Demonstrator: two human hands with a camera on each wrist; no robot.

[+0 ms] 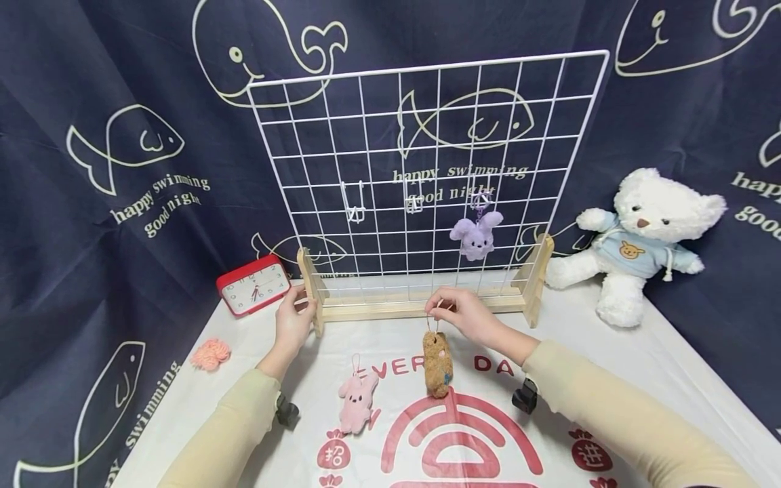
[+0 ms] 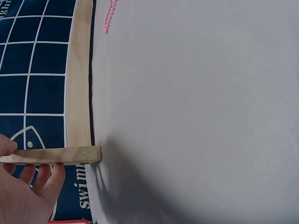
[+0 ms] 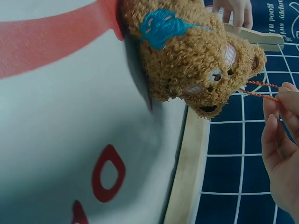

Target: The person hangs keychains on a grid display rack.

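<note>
My right hand point(image 1: 468, 316) pinches the orange cord loop point(image 3: 262, 91) of a brown plush bear charm point(image 1: 436, 366), which hangs below the fingers with its lower end close over the tablecloth. A blue patch shows on the bear's body in the right wrist view. With thumb on one side and fingers on the other, my left hand point(image 1: 294, 321) grips the wooden side post point(image 2: 56, 155) of a white wire grid rack point(image 1: 421, 261). Between the forearms lies a pink plush charm point(image 1: 356, 401) with a cord loop.
A purple plush charm point(image 1: 476, 238) hangs from a hook on the grid, with two white hooks to its left. At left are a red clock point(image 1: 253, 285) and a coral-coloured bundle point(image 1: 210, 354). A white teddy bear point(image 1: 634, 247) sits at right.
</note>
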